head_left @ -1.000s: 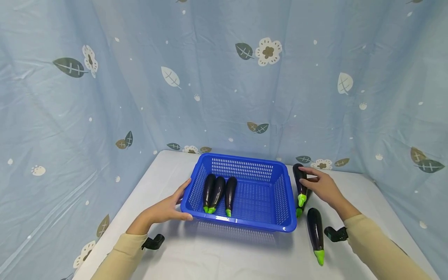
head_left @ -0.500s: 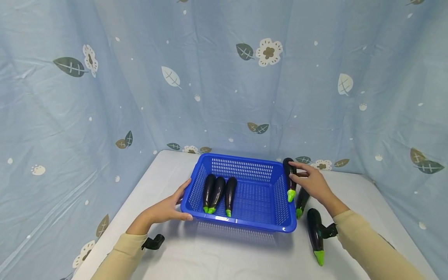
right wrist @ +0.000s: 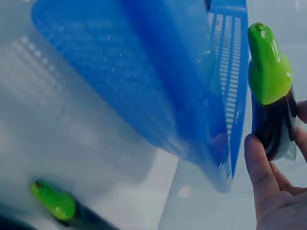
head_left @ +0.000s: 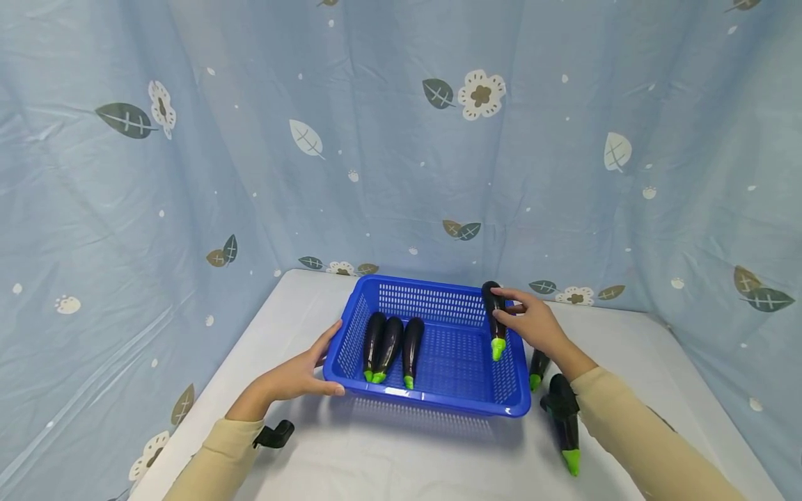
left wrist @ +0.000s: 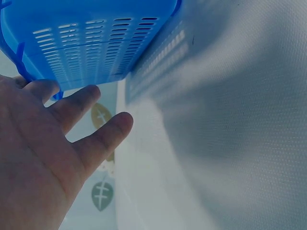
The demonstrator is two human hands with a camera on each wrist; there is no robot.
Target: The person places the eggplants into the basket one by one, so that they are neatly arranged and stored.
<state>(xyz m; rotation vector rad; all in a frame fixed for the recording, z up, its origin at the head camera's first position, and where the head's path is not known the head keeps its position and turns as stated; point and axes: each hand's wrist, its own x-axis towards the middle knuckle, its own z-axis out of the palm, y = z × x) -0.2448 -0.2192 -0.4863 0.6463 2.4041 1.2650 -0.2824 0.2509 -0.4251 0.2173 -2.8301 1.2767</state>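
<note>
My right hand (head_left: 535,322) pinches a dark purple eggplant (head_left: 493,313) between thumb and fingers, above the right end of a blue plastic basket (head_left: 432,401). The eggplant's bright green stem end points toward me in the head view and upward in the right wrist view (right wrist: 270,67). Inside the basket, on its left side, lie three eggplants (head_left: 392,341) side by side. My left hand (head_left: 297,374) rests against the basket's left front corner. In the left wrist view, two of its fingers (left wrist: 108,136) stretch out straight, beside and below the perforated basket wall (left wrist: 91,43).
Right of the basket, an eggplant (head_left: 537,369) lies partly hidden by my right hand. Nearer me lies another eggplant (head_left: 569,435), partly covered by the black wrist camera (head_left: 560,403). A white table (head_left: 376,459) bears everything; a blue patterned curtain (head_left: 388,174) hangs behind it.
My right hand has lifted the eggplant from beside the basket and carried it left over the right rim. The left hand, the basket and the eggplants inside have stayed put.
</note>
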